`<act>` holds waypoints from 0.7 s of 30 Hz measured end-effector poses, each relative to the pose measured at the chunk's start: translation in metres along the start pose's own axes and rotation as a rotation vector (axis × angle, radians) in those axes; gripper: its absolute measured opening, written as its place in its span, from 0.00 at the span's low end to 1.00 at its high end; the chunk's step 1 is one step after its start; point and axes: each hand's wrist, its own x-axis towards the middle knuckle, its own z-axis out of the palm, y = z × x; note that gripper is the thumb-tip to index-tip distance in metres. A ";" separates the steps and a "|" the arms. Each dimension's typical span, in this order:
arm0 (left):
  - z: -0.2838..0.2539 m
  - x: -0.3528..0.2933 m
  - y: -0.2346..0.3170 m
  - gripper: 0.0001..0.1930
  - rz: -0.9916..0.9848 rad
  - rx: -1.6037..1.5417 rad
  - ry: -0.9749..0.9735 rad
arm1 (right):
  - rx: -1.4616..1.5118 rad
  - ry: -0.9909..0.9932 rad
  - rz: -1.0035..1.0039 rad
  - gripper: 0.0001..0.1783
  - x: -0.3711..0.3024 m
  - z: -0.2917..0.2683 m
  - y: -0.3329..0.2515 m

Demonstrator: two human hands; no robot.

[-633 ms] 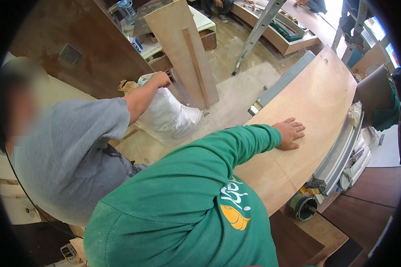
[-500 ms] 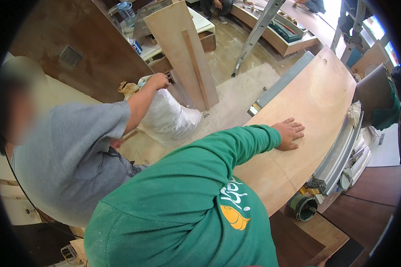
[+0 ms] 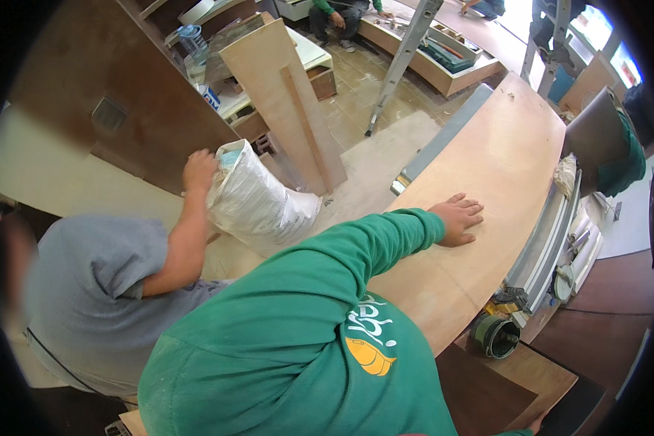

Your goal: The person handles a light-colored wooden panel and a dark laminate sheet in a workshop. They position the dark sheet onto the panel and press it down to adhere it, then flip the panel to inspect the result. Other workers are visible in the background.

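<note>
A long light-brown plywood board (image 3: 512, 152) slants across the right half of the view. My left hand (image 3: 458, 219) lies flat on it, palm down, with the fingers spread; the arm reaches across in a green sleeve. Only a sliver of my right hand (image 3: 538, 423) shows at the bottom edge, beside the lower end of a brown wooden panel (image 3: 479, 389); its fingers are mostly hidden, and I cannot make out a grip. Left of the board, a co-worker in a grey shirt (image 3: 102, 269) has a hand (image 3: 200, 172) at the rim of a white sack (image 3: 265, 211).
A narrow plywood piece (image 3: 287, 102) leans upright behind the sack. Beyond it stand a metal ladder (image 3: 407, 65) and a wooden tray of tools (image 3: 450, 54). Along the board's right side are metal profiles (image 3: 541, 240), a dark round tin (image 3: 495, 336) and a bucket (image 3: 596, 138).
The co-worker has leaned lower and moved their hand left to the sack's rim; the sack's mouth now shows open. My left hand stays flat on the board. The view has shifted slightly.
</note>
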 end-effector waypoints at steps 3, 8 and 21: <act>0.000 0.000 0.000 0.32 0.004 -0.001 0.008 | 0.033 -0.046 0.026 0.57 0.011 0.001 0.006; -0.002 0.002 0.001 0.32 0.015 0.008 0.003 | 0.091 -0.113 0.077 0.58 0.027 0.002 0.022; -0.006 0.003 0.005 0.32 0.015 0.010 -0.006 | 0.187 -0.253 0.130 0.61 0.052 0.005 0.048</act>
